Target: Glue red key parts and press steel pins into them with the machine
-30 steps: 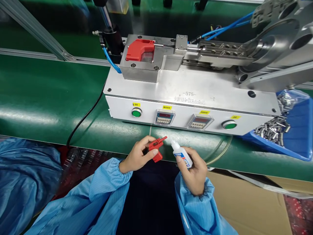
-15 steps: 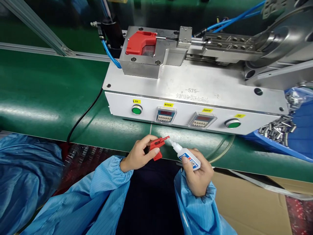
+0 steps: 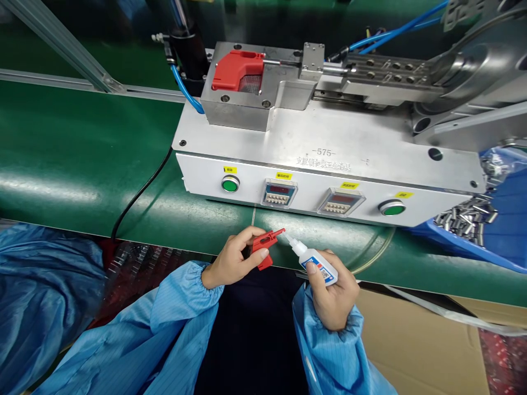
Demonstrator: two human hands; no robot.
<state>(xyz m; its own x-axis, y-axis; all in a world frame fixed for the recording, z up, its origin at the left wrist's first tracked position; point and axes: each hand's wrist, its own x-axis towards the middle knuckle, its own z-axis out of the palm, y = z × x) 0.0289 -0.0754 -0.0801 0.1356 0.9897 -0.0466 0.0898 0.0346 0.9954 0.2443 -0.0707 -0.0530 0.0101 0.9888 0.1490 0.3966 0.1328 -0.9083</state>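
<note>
My left hand [image 3: 236,257] grips a red plastic part [image 3: 264,241] between thumb and fingers, its thin prong pointing up and to the right. In my right hand [image 3: 335,293] is a white glue bottle [image 3: 317,264] with a blue label, tilted so its nozzle points at the prong. The nozzle tip is very close to the prong's end; whether they touch I cannot tell. Behind, a similar red part [image 3: 234,71] sits in the metal fixture block [image 3: 236,115], with a thin rod meeting its right side.
A white control box [image 3: 325,189] with green buttons and two timers stands on the green bench [image 3: 82,148]. At the right, a blue bin [image 3: 504,219] holds small metal cylinders [image 3: 469,216]. A black cable [image 3: 142,192] runs down the left. Below the bench is cardboard [image 3: 420,340].
Almost nothing differs. Both hands keep their hold, and the bottle's nozzle stays close to the prong of the red part.
</note>
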